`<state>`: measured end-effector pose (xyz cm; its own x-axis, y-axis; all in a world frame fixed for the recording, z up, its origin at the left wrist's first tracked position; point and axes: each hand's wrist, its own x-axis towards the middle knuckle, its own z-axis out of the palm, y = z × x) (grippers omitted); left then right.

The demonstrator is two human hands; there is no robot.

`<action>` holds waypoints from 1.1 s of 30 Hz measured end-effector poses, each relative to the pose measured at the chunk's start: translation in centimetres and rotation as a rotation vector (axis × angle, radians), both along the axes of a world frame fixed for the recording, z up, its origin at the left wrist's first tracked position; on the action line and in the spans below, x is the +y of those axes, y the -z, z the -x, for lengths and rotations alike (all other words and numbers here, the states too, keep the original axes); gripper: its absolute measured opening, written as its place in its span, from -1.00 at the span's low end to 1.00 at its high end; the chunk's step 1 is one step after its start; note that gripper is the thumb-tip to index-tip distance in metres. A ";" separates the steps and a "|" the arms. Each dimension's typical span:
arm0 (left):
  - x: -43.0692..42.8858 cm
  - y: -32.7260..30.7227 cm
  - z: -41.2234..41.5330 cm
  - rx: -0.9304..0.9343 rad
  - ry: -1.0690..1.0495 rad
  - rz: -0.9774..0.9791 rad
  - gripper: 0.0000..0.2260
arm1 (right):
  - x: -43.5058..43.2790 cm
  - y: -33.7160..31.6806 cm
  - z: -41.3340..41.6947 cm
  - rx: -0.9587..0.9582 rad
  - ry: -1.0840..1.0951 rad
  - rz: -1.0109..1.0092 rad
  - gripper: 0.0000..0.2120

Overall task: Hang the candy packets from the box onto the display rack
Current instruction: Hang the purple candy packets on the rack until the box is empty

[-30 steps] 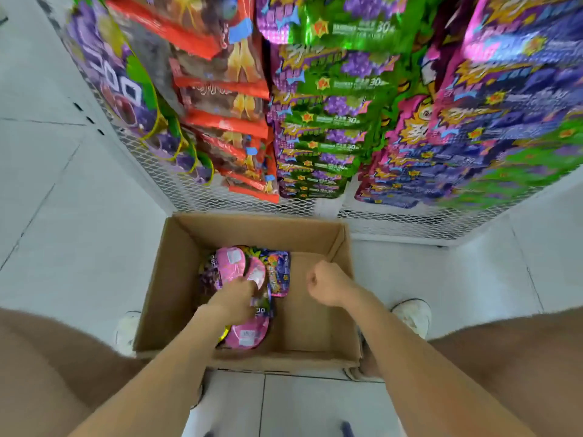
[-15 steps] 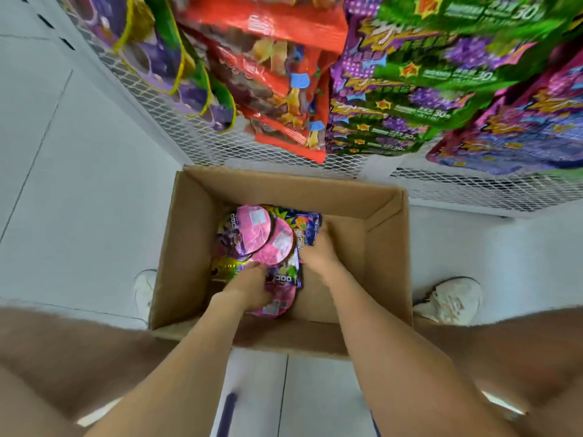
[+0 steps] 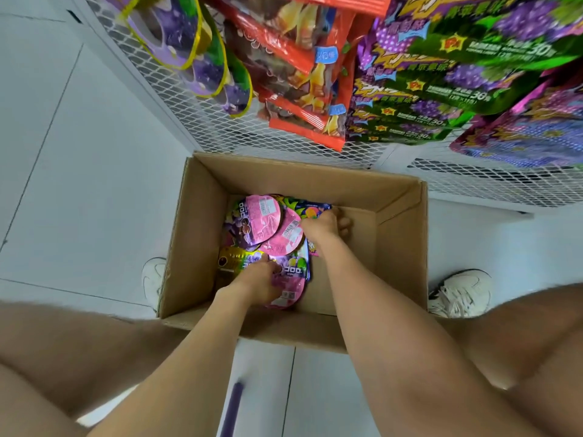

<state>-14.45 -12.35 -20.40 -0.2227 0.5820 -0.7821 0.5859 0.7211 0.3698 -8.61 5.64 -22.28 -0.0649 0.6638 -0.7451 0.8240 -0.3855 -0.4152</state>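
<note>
An open cardboard box (image 3: 198, 241) stands on the floor between my feet. A pile of candy packets (image 3: 263, 217) lies in its left half: round pink ones on top, purple, gold and blue ones beneath. My left hand (image 3: 257, 283) is at the near end of the pile, fingers curled onto a pink and purple packet. My right hand (image 3: 321, 227) is at the pile's right edge, thumb on a pink packet and fingers curled down beside the stack. The white mesh display rack (image 3: 217, 127) rises behind the box, hung with purple, red and green packets.
The right half of the box floor (image 3: 356, 266) is bare cardboard. My white shoes (image 3: 459, 293) flank the box on pale floor tiles. Red hanging packets (image 3: 303, 121) reach down close to the box's far rim. A purple stick (image 3: 232, 408) lies near my legs.
My right hand moved left from the middle of the box to the pile's right edge. My left hand stayed on the near packets. The view tilted down and closer.
</note>
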 end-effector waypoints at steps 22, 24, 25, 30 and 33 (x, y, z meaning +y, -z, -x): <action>3.6 -4.8 -1.7 0.103 -0.403 0.025 -0.62 | 5.7 -10.7 -7.3 0.217 -0.703 -0.275 -0.68; 4.6 -6.3 -2.7 0.041 -0.585 -0.049 -0.44 | 6.6 -14.6 -8.6 0.209 -0.786 -0.304 -0.54; 5.4 -7.2 -3.2 -0.007 -0.691 -0.113 -0.34 | 6.9 -16.4 -9.1 0.212 -0.790 -0.328 -0.50; 8.3 -13.3 -4.3 -0.320 -1.167 -0.436 -0.49 | 8.3 -24.2 -11.7 0.381 -0.620 -0.266 -0.42; 8.9 -18.1 -4.0 -0.450 -1.197 -0.722 -0.87 | 9.0 -28.1 -13.9 0.329 -0.777 -0.162 -0.58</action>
<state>-10.49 -3.47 -2.30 -0.6644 0.5163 -0.5404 -0.4751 0.2665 0.8386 5.31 14.64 5.83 -0.7412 0.4380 -0.5087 0.6579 0.3235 -0.6801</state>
